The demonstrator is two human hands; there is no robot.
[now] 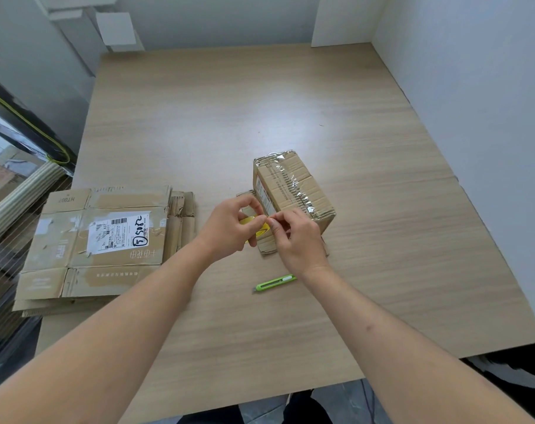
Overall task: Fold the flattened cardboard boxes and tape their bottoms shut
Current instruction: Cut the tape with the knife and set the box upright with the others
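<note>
The folded cardboard box [293, 191] lies on the wooden table [229, 117] just beyond both hands, its taped bottom turned up and glossy with clear tape, its loose flaps spread on the table under the fingers. In front of it the left hand [229, 229] curls round a yellow tape roll [254, 226], most of which is hidden in the palm, probably to steady it so the roll does not turn. The right hand [293, 237] meets it with thumb and forefinger pinched together at the roll's edge, apparently on the free end of the tape, though the strip itself is too thin and clear to make out. Just behind the right wrist, toward the person, a green utility knife [275, 283] lies within easy reach, likely for cutting the strip. Well off to the left of the grip, a stack of flattened cardboard boxes [98, 240] lies at the table's edge, not yet folded.
</note>
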